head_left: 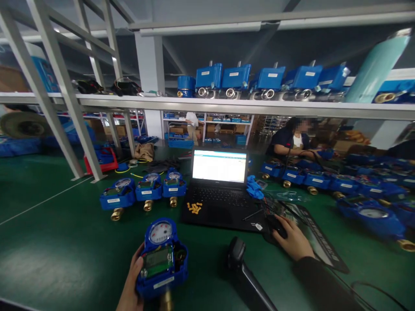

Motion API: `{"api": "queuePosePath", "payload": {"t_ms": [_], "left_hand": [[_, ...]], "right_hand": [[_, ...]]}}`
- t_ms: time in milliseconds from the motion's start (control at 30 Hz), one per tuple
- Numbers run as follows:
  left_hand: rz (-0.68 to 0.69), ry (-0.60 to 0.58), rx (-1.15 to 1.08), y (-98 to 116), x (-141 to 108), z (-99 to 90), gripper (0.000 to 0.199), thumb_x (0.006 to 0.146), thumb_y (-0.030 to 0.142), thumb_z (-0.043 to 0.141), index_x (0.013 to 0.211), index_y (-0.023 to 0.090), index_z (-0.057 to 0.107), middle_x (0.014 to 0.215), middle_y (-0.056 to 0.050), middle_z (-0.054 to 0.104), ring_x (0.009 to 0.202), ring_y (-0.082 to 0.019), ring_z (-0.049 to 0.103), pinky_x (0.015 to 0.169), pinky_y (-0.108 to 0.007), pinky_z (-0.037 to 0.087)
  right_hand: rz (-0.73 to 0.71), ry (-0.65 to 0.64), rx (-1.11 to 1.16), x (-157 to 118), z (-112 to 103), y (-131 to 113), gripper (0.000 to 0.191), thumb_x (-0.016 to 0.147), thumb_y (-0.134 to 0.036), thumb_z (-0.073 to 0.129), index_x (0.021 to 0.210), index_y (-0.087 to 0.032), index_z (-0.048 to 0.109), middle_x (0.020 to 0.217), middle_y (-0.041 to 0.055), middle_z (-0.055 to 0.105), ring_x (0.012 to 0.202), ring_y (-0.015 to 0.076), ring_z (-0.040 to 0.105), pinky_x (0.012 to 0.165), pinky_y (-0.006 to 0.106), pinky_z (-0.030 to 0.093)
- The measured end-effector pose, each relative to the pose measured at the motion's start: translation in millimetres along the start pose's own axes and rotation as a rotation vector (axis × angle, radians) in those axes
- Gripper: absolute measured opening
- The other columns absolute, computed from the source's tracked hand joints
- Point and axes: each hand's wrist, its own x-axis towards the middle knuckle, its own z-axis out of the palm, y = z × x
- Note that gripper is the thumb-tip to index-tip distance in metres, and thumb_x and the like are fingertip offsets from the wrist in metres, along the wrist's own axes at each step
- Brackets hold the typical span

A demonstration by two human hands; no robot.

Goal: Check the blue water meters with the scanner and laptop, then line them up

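My left hand (132,276) grips the left side of a blue water meter (162,259) at the front of the bench. The meter has a round dial, a green circuit board with a small screen, and a brass fitting below. My right hand (293,239) is closed over a black computer mouse (277,225) on a dark printed mouse pad (319,237). Between the two hands lies a black barcode scanner (237,252), its handle running toward me. Behind it stands an open laptop (218,190) with a lit, mostly white screen.
Three more meters (147,190) line up left of the laptop. Small yellow pieces (194,208) lie on its palm rest. Many meters (343,185) crowd the right side, near a seated co-worker (290,138). Overhead, a shelf (181,103) carries blue meters; metal posts (69,103) stand left.
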Motion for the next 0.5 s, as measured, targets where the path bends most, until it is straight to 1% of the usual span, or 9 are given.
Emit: {"api": "queuePosePath", "payload": {"t_ms": [167, 333, 500], "left_hand": [[0.049, -0.021, 0.01, 1.5, -5.0, 3.1, 0.073, 0.069, 0.056, 0.069, 0.132, 0.024, 0.049, 0.1, -0.006, 0.07, 0.095, -0.032, 0.064, 0.085, -0.045, 0.052], [0.039, -0.001, 0.037, 2.8, -12.9, 6.1, 0.072, 0.071, 0.057, 0.067, 0.133, 0.025, 0.049, 0.103, -0.006, 0.07, 0.099, -0.032, 0.063, 0.088, -0.046, 0.052], [0.032, 0.001, 0.035, 3.2, -11.8, 5.7, 0.072, 0.071, 0.058, 0.067, 0.132, 0.025, 0.05, 0.1, -0.006, 0.07, 0.101, -0.033, 0.062, 0.09, -0.047, 0.05]], "right_hand": [[-0.043, -0.002, 0.003, 0.4, -1.7, -2.4, 0.053, 0.08, -0.043, 0.045, 0.124, -0.018, 0.058, 0.127, 0.0148, 0.056, 0.112, 0.0302, 0.058, 0.097, 0.047, 0.048], [-0.08, -0.02, 0.022, 2.2, 0.6, -3.0, 0.053, 0.083, -0.045, 0.043, 0.125, -0.016, 0.058, 0.13, 0.0168, 0.053, 0.115, 0.0311, 0.056, 0.098, 0.049, 0.047], [-0.073, 0.018, 0.026, 1.1, 4.7, 0.1, 0.053, 0.084, -0.045, 0.043, 0.126, -0.017, 0.057, 0.131, 0.0169, 0.052, 0.116, 0.0314, 0.055, 0.1, 0.049, 0.045]]}}
